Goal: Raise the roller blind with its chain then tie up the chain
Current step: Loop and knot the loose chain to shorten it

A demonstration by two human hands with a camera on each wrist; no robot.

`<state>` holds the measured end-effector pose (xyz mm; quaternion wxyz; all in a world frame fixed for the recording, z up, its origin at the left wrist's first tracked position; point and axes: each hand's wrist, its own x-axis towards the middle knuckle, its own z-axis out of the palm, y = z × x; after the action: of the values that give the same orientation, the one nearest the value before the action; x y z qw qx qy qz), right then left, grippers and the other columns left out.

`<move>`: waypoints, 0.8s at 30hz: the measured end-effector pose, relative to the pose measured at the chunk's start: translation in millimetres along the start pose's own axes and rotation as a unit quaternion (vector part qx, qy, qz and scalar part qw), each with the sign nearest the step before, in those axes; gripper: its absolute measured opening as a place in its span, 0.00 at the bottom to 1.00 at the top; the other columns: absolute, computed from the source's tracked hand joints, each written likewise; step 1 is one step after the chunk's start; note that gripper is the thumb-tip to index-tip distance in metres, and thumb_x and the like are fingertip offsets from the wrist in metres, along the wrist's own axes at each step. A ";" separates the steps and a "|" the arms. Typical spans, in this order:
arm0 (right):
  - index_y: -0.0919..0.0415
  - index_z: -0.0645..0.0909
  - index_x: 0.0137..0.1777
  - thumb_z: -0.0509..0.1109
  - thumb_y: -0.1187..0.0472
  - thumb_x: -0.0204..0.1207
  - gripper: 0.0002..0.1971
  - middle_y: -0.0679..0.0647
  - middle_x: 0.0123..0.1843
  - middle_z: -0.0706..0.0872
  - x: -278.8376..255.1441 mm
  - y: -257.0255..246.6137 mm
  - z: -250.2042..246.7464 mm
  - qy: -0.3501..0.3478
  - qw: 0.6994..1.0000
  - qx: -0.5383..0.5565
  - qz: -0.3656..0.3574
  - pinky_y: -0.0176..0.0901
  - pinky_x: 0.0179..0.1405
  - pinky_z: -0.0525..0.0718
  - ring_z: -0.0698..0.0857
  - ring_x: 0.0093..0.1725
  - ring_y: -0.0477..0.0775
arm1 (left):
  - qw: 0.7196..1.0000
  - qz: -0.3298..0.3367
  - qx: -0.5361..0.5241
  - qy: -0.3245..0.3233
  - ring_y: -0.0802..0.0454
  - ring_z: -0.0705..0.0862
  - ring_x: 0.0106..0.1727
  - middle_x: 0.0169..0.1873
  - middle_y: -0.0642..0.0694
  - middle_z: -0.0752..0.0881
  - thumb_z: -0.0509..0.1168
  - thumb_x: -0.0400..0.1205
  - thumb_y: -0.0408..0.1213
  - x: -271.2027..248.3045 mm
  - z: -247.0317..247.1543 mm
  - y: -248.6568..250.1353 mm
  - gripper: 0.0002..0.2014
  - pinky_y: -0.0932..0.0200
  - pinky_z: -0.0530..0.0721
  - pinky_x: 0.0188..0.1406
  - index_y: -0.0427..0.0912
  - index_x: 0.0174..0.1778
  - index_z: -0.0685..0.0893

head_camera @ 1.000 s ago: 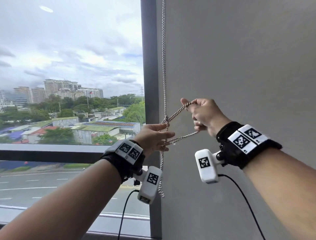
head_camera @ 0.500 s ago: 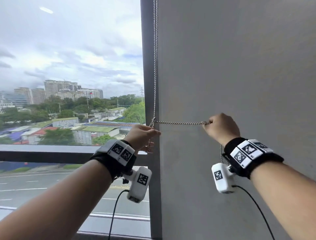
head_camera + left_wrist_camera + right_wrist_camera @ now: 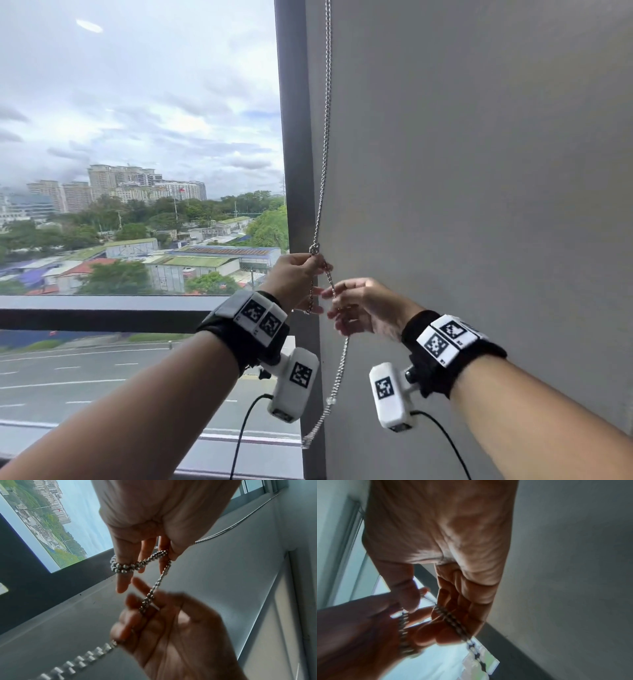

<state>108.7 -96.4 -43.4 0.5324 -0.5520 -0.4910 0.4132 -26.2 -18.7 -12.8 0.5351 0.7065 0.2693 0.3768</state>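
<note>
The metal bead chain hangs beside the dark window frame and has a small knot. My left hand pinches the chain just under that knot; in the left wrist view the chain lies across its fingers. My right hand, close to the lower right of the left, has its fingers curled round the chain a little further down. From it the doubled tail dangles loose. The blind itself is out of view above.
A plain grey wall fills the right side, close behind my right hand. Left of the frame is the window pane with a dark horizontal rail. Both wrist-camera cables hang below my arms.
My right hand, which had pulled the chain taut out to the right, has come back left and down beside the left hand. The knot now sits tight above the left hand, the tail hanging.
</note>
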 end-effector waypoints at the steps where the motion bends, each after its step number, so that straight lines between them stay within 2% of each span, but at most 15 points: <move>1: 0.68 0.80 0.56 0.64 0.71 0.79 0.08 0.61 0.37 0.83 0.8 -7.0 8.4 -0.009 0.999 0.025 -0.023 0.45 0.30 0.81 0.80 0.31 0.54 | 1.000 0.006 0.012 -0.002 0.38 0.86 0.40 0.52 0.38 0.87 0.61 0.82 0.45 0.0 0.8 0.8 0.15 0.28 0.86 0.38 0.37 0.46 0.87; 3: 0.66 0.81 0.51 0.64 0.68 0.81 0.05 0.58 0.34 0.80 5.1 -17.3 21.5 0.026 0.995 0.038 -0.086 0.40 0.25 0.73 0.74 0.28 0.50 | 1.000 0.015 0.026 -0.003 0.40 0.85 0.37 0.42 0.36 0.86 0.62 0.82 0.43 -2.0 2.0 4.7 0.15 0.30 0.87 0.37 0.35 0.48 0.87; 5: 0.67 0.83 0.49 0.65 0.64 0.82 0.07 0.52 0.29 0.79 8.9 -18.1 27.7 0.094 0.983 -0.004 -0.158 0.37 0.21 0.68 0.71 0.23 0.46 | 0.999 0.029 0.029 0.016 0.40 0.85 0.37 0.38 0.34 0.84 0.62 0.82 0.41 -2.9 -0.1 9.1 0.15 0.38 0.88 0.30 0.31 0.48 0.86; 6: 0.68 0.85 0.49 0.66 0.62 0.83 0.09 0.47 0.26 0.79 10.4 -15.4 28.7 0.125 0.973 -0.027 -0.190 0.35 0.21 0.70 0.73 0.22 0.43 | 0.998 0.040 0.034 0.026 0.41 0.85 0.36 0.37 0.34 0.85 0.63 0.81 0.40 -3.0 -2.2 10.8 0.15 0.43 0.88 0.27 0.28 0.48 0.85; 8: 0.68 0.86 0.50 0.66 0.60 0.84 0.12 0.41 0.27 0.83 14.9 -1.5 28.0 0.167 0.953 -0.064 -0.244 0.29 0.29 0.75 0.78 0.24 0.36 | 0.996 0.061 0.062 0.030 0.45 0.86 0.30 0.33 0.37 0.87 0.65 0.80 0.38 -3.1 -7.5 11.5 0.15 0.53 0.86 0.22 0.26 0.45 0.85; 9: 0.66 0.87 0.49 0.65 0.58 0.84 0.12 0.40 0.28 0.85 17.3 8.2 27.5 0.179 0.945 -0.084 -0.261 0.29 0.34 0.75 0.79 0.26 0.34 | 0.994 0.071 0.080 0.024 0.48 0.85 0.26 0.29 0.39 0.87 0.66 0.79 0.36 -3.3 -9.3 10.8 0.13 0.58 0.85 0.20 0.25 0.43 0.85; 10: 0.63 0.86 0.47 0.65 0.57 0.84 0.12 0.39 0.27 0.84 18.9 18.4 27.1 0.188 0.940 -0.103 -0.266 0.31 0.37 0.75 0.78 0.26 0.34 | 0.992 0.077 0.097 0.018 0.50 0.84 0.23 0.25 0.40 0.86 0.66 0.79 0.34 -3.1 -10.7 9.3 0.12 0.58 0.84 0.21 0.25 0.40 0.85; 12: 0.59 0.84 0.43 0.65 0.56 0.84 0.11 0.36 0.21 0.78 20.5 39.1 25.0 0.208 0.936 -0.135 -0.249 0.36 0.33 0.71 0.72 0.22 0.37 | 0.988 0.080 0.131 0.016 0.52 0.82 0.19 0.20 0.43 0.83 0.68 0.77 0.33 -1.6 -11.5 5.8 0.10 0.54 0.87 0.26 0.27 0.36 0.85; 16: 0.56 0.78 0.39 0.62 0.59 0.84 0.11 0.41 0.15 0.67 14.0 75.7 26.0 0.215 0.936 -0.173 -0.218 0.36 0.24 0.63 0.63 0.19 0.43 | 0.979 0.100 0.179 0.021 0.45 0.81 0.26 0.26 0.36 0.82 0.70 0.76 0.34 3.1 -12.2 0.0 0.11 0.44 0.88 0.36 0.27 0.36 0.85; 19: 0.57 0.75 0.38 0.61 0.60 0.85 0.12 0.42 0.16 0.66 13.4 92.9 25.3 0.220 0.935 -0.177 -0.213 0.36 0.24 0.63 0.63 0.20 0.43 | 0.964 0.139 0.219 0.052 0.46 0.80 0.28 0.25 0.39 0.84 0.72 0.73 0.36 7.8 -10.0 -5.8 0.09 0.48 0.85 0.35 0.34 0.31 0.86; 21: 0.57 0.74 0.37 0.60 0.60 0.85 0.13 0.42 0.16 0.67 12.5 101.5 22.6 0.213 0.939 -0.185 -0.198 0.37 0.24 0.63 0.63 0.20 0.43 | 0.954 0.168 0.235 0.075 0.48 0.82 0.32 0.30 0.43 0.85 0.73 0.71 0.35 9.9 -6.3 -7.5 0.05 0.54 0.82 0.38 0.38 0.37 0.87; 23: 0.56 0.72 0.36 0.60 0.60 0.85 0.14 0.43 0.17 0.66 9.7 111.9 19.3 0.204 0.944 -0.190 -0.179 0.40 0.24 0.63 0.62 0.20 0.43 | 0.945 0.184 0.256 0.085 0.49 0.83 0.39 0.37 0.45 0.86 0.73 0.71 0.34 11.4 -5.0 -6.9 0.09 0.58 0.80 0.42 0.40 0.46 0.86; 24: 0.54 0.71 0.35 0.59 0.60 0.85 0.14 0.43 0.18 0.65 8.8 117.9 17.4 0.201 0.946 -0.190 -0.170 0.42 0.24 0.63 0.61 0.21 0.43 | 0.942 0.191 0.263 0.084 0.48 0.83 0.40 0.39 0.44 0.87 0.73 0.71 0.34 12.0 -4.8 -6.4 0.10 0.57 0.81 0.44 0.41 0.48 0.86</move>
<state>105.2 -78.8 -161.6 0.5678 -0.6225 -0.5299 0.0962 -23.2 -4.7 -15.3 0.2236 0.8261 0.2629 0.4455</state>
